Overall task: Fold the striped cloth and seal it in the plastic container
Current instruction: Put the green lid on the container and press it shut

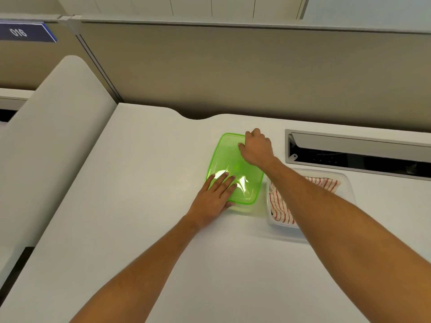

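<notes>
Lid in hand, container still unsealed

The green lid (233, 169) lies flat on the tabletop (140, 206) at centre frame. The left hand (213, 197) presses its near corner with straight fingers; the right hand (256, 148) curls over its far edge, gripping it. Judged thin, light, slightly flexible and glossy, so likely slippery; best taken by the rim at opposite ends. Just right of it, the clear plastic container (347, 183) stands open, holding the folded striped cloth (279, 206), soft and partly hidden under the right forearm.
</notes>
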